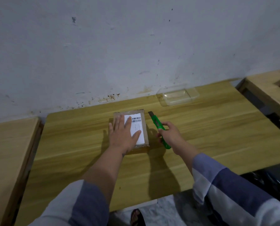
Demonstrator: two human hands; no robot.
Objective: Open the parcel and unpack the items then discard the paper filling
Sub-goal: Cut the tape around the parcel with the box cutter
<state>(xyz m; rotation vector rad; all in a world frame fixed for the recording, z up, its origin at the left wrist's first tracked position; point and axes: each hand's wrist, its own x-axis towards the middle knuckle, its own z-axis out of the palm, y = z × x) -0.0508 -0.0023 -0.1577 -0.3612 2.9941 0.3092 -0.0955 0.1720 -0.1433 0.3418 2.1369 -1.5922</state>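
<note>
A small brown cardboard parcel (144,128) with a white barcode label lies flat in the middle of the wooden table (209,128). My left hand (123,134) rests flat on top of it, fingers spread, covering its left half. Just right of the parcel, my right hand (170,136) grips a green utility knife (158,124). The knife's blade is extended and points away from me, close to the parcel's far right corner. The parcel is closed.
A clear plastic tray (179,95) sits at the back of the table by the stained white wall. Other wooden tables (8,152) flank this one on the left and right. A black bag (274,181) lies below at the right.
</note>
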